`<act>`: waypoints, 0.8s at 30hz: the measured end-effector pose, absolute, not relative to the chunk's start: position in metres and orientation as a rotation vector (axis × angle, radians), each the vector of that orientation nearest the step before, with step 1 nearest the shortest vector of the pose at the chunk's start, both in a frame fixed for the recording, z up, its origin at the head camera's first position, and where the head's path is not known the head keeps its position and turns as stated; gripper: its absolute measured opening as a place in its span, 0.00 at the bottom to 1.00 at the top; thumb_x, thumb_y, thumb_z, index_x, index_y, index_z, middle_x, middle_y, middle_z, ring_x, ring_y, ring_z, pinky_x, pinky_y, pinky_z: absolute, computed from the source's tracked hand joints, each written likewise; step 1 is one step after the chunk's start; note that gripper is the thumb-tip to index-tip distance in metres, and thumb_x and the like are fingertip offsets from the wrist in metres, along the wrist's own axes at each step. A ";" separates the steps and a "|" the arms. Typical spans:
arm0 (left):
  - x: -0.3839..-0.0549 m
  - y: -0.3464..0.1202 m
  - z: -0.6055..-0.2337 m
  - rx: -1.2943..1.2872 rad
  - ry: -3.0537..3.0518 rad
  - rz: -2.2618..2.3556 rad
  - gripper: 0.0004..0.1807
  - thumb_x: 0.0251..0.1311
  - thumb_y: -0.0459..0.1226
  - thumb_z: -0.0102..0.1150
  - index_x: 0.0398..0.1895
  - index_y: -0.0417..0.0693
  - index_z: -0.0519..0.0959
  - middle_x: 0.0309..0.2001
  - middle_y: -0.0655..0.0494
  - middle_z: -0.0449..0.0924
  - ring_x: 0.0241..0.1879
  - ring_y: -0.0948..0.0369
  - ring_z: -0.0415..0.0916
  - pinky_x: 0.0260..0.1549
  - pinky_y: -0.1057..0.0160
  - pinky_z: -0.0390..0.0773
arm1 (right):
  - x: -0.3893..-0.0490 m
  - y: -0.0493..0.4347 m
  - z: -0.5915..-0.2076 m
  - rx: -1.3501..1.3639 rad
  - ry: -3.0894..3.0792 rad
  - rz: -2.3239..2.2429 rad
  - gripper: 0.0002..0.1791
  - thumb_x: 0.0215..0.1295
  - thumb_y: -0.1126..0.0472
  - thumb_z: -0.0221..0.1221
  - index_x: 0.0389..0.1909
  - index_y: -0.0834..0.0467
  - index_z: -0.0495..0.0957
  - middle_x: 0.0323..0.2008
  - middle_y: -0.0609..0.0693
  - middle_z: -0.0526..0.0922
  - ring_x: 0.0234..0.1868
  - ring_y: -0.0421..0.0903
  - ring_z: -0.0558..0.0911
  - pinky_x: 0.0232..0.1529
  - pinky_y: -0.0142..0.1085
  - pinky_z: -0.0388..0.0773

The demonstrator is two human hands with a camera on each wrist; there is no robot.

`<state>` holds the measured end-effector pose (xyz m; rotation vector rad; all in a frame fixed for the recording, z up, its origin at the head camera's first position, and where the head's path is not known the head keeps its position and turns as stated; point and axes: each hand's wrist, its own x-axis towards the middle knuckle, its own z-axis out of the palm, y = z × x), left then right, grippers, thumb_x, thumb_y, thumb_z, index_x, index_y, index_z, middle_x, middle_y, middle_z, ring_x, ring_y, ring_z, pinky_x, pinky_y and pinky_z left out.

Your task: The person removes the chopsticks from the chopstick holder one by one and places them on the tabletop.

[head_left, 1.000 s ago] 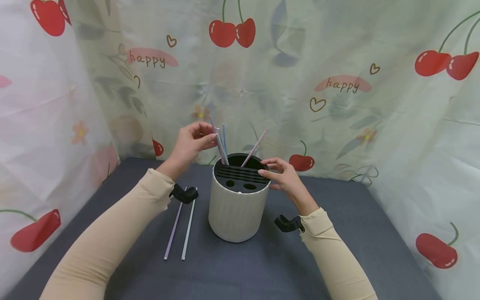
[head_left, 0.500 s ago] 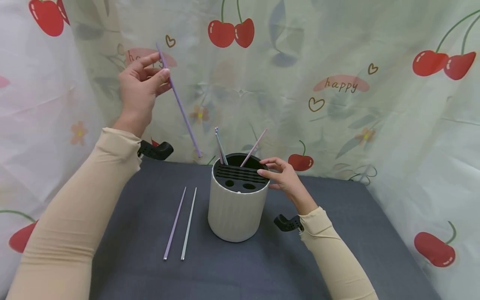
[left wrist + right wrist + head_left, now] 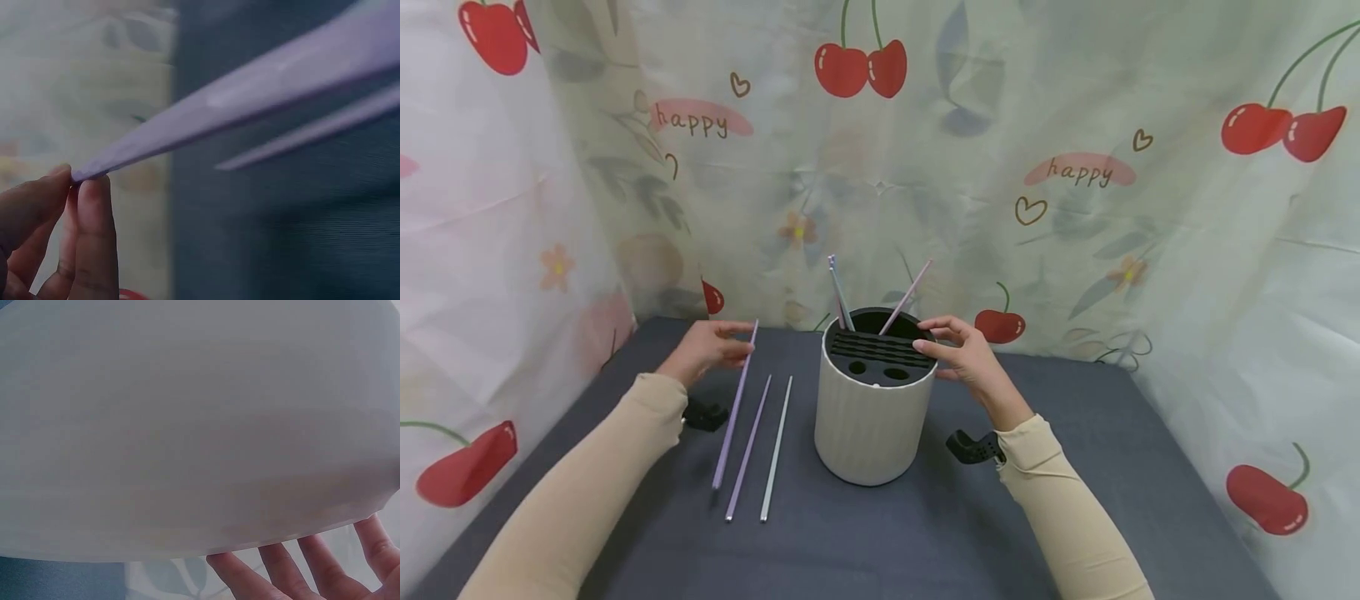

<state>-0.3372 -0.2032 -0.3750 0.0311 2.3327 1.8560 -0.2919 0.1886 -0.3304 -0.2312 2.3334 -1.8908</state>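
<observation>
My left hand (image 3: 711, 348) pinches a purple metal chopstick (image 3: 735, 408) by its far end, between thumb and fingers; its near end slants down close over the table. In the left wrist view this chopstick (image 3: 231, 94) runs from the fingertips up to the right. Beside it lie another purple chopstick (image 3: 748, 450) and a silver one (image 3: 777, 450), side by side. My right hand (image 3: 964, 358) holds the rim of a white ribbed utensil holder (image 3: 868, 433) on its right side. The right wrist view shows its fingers (image 3: 281, 565) along the holder's edge.
The holder's black insert (image 3: 880, 348) has knife slots and two round holes. In its back opening a pink chopstick (image 3: 907, 297) leans right, and bluish chopsticks (image 3: 842, 296) lean left. A printed curtain (image 3: 880, 167) rises behind the dark tablecloth (image 3: 880, 550).
My left hand drew a purple chopstick up out of the holder, swung it left, then lowered it beside the two lying on the table. My right hand has stayed on the rim.
</observation>
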 end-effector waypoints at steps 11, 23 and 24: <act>-0.333 -0.201 -0.446 -0.221 2.392 1.584 0.25 0.60 0.26 0.61 0.62 0.32 0.71 0.35 0.48 0.79 0.24 0.67 0.78 0.27 0.67 0.84 | -0.293 0.189 -0.332 -0.224 2.331 -1.892 0.23 0.64 0.58 0.64 0.58 0.57 0.72 0.66 0.58 0.64 0.65 0.58 0.69 0.59 0.61 0.72; -0.342 -0.194 -0.458 -0.289 2.491 1.524 0.25 0.49 0.21 0.67 0.54 0.30 0.76 0.42 0.38 0.72 0.17 0.66 0.76 0.21 0.67 0.83 | -0.292 0.189 -0.331 -0.220 2.337 -1.887 0.22 0.63 0.58 0.64 0.57 0.56 0.73 0.65 0.57 0.65 0.64 0.57 0.71 0.58 0.60 0.74; -0.342 -0.193 -0.458 -0.297 2.496 1.518 0.25 0.48 0.21 0.68 0.54 0.30 0.77 0.44 0.36 0.71 0.16 0.66 0.76 0.21 0.67 0.83 | -0.292 0.189 -0.331 -0.225 2.337 -1.885 0.22 0.63 0.57 0.64 0.57 0.56 0.72 0.66 0.57 0.65 0.64 0.57 0.70 0.58 0.60 0.74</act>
